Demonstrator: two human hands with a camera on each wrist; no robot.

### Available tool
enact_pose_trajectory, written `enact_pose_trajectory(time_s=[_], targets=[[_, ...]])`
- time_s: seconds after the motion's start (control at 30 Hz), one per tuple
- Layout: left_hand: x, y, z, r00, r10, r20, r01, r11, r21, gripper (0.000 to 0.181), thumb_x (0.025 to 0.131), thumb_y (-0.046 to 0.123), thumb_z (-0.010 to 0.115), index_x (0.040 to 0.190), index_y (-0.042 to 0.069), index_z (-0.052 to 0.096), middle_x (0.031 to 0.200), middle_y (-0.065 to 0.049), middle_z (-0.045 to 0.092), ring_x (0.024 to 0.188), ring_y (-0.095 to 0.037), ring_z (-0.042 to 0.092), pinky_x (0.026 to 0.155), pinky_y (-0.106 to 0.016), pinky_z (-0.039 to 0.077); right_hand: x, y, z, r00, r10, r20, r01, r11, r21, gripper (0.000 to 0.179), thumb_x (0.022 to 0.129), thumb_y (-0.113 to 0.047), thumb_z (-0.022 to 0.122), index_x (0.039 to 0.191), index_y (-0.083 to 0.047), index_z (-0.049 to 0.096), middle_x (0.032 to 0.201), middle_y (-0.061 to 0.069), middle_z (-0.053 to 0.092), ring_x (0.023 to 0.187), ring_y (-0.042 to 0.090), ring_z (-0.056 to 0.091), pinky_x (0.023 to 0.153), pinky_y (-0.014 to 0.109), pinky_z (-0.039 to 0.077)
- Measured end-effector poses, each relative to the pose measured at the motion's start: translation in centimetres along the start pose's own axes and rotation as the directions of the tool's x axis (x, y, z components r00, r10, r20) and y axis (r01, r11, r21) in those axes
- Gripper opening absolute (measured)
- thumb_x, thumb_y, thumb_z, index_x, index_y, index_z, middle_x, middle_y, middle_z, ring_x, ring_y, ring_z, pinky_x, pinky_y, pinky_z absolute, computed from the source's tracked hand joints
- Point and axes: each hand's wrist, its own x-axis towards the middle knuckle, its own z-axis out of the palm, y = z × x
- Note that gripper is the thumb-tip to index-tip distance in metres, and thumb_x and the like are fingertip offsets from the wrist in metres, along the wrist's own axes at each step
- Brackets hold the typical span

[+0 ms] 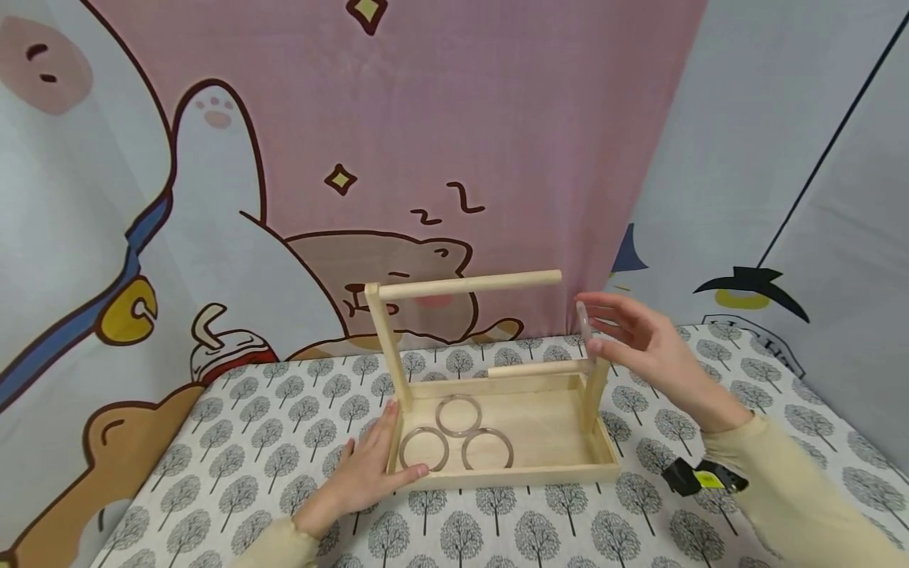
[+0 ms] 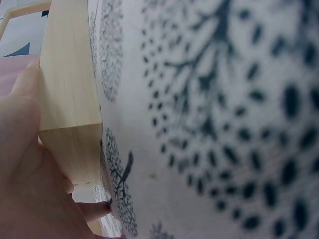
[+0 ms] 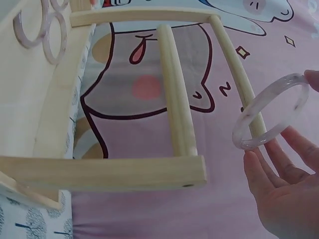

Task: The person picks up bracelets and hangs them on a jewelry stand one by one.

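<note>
Between the thumb and fingertips of my right hand [image 1: 639, 343] is a pale, translucent bangle [image 3: 271, 109]. In the head view it stands nearly edge-on, beside the free end of the upper bar [image 1: 472, 284] and above the right post [image 1: 595, 394] of a wooden bangle stand [image 1: 525, 476]. The lower bar [image 1: 536, 369] reaches left from that post. Three similar bangles [image 1: 488, 430] lie in the left part of the stand's tray. My left hand [image 1: 365, 465] holds the tray's front left corner, thumb over the front rim and fingers along the left side.
The stand sits on a cloth [image 1: 284, 465] printed with trees. A black strap with a yellow-green patch [image 1: 706, 478] is around the right forearm. Behind the table hangs a curtain [image 1: 511, 142] with cartoon animals.
</note>
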Motion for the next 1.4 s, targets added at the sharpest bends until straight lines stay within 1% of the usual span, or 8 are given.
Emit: enact_pose_trajectory(time_s=[0.27,0.47,0.73,0.9,1.13,1.23,1.33,1.4], targets=[[-0.2,0.1,-0.1,1.000,0.001,-0.003,-0.001,1.000,-0.005,0.098,0.090,0.057,0.057,0.153,0.000,0.007,0.159,-0.015,0.006,0.142,-0.039,0.017,0.103,-0.073,0.008,1.2,-0.2,-0.3,0.999,0.023,-0.041,-0.025,0.999,-0.039,0.055,0.094,-0.008,0.063,0.145,-0.009,0.042,0.146,0.012,0.043,0.131,0.025,0.043,0.101,0.019,0.039],[0.0,-0.1,0.1,1.000,-0.002,-0.006,0.002,1.000,-0.006,0.099,0.089,0.057,0.058,0.154,0.003,0.007,0.159,-0.015,0.006,0.142,-0.039,0.017,0.103,-0.074,0.008,2.6,0.0,-0.5,0.998,0.011,-0.067,-0.014,0.999,-0.043,0.052,0.094,-0.009,0.064,0.142,-0.008,0.044,0.144,0.012,0.045,0.129,0.020,0.046,0.099,0.020,0.042],[0.0,0.0,0.1,1.000,-0.002,-0.004,0.002,1.000,-0.012,0.099,0.090,0.057,0.057,0.154,0.002,0.007,0.159,-0.015,0.006,0.142,-0.040,0.017,0.103,-0.074,0.008,4.5,0.2,-0.5,0.998,0.008,-0.060,-0.010,1.000,-0.028,0.053,0.094,-0.012,0.065,0.142,-0.008,0.045,0.144,0.016,0.045,0.127,0.022,0.049,0.095,0.020,0.045],[0.0,0.0,0.0,1.000,-0.005,0.002,0.005,1.000,-0.012,0.099,0.090,0.058,0.056,0.154,0.002,0.006,0.159,-0.015,0.005,0.142,-0.039,0.017,0.103,-0.073,0.007,5.4,0.2,-0.3,0.999,0.003,-0.053,-0.003,1.000,0.002,0.054,0.092,-0.010,0.068,0.141,-0.007,0.046,0.145,0.016,0.044,0.128,0.025,0.048,0.097,0.024,0.045],[0.0,0.0,-0.1,1.000,-0.005,0.004,0.005,1.000,-0.001,0.099,0.090,0.058,0.056,0.154,0.002,0.006,0.159,-0.015,0.005,0.142,-0.039,0.017,0.104,-0.073,0.007,6.5,0.3,0.6,1.000,-0.015,-0.002,0.014,0.998,-0.068,0.056,0.089,-0.012,0.071,0.139,-0.006,0.047,0.140,0.013,0.050,0.126,0.028,0.050,0.092,0.023,0.048],[0.0,0.0,-0.1,1.000,-0.003,0.002,0.003,1.000,-0.003,0.099,0.090,0.057,0.057,0.154,0.002,0.006,0.159,-0.015,0.005,0.142,-0.039,0.017,0.103,-0.074,0.008,6.8,0.3,1.0,0.999,-0.043,0.008,0.044,0.994,-0.102,0.058,0.087,-0.010,0.073,0.139,-0.007,0.047,0.139,0.012,0.052,0.124,0.029,0.052,0.092,0.032,0.050],[0.0,0.0,0.0,1.000,-0.003,0.001,0.003,1.000,0.001,0.099,0.090,0.057,0.057,0.154,0.002,0.006,0.159,-0.014,0.005,0.142,-0.039,0.017,0.104,-0.073,0.007,7.0,0.2,1.3,0.998,-0.061,-0.004,0.060,0.988,-0.145,0.060,0.085,-0.012,0.075,0.139,-0.010,0.049,0.138,0.010,0.053,0.125,0.029,0.051,0.101,0.049,0.042],[0.0,0.0,0.0,1.000,0.001,-0.003,-0.001,1.000,0.001,0.098,0.090,0.057,0.057,0.154,0.002,0.007,0.159,-0.015,0.006,0.142,-0.039,0.017,0.104,-0.073,0.007,7.1,0.2,1.4,0.997,-0.077,-0.012,0.074,0.981,-0.180,0.060,0.084,-0.013,0.076,0.138,-0.011,0.050,0.136,0.010,0.054,0.125,0.030,0.050,0.104,0.057,0.035]])
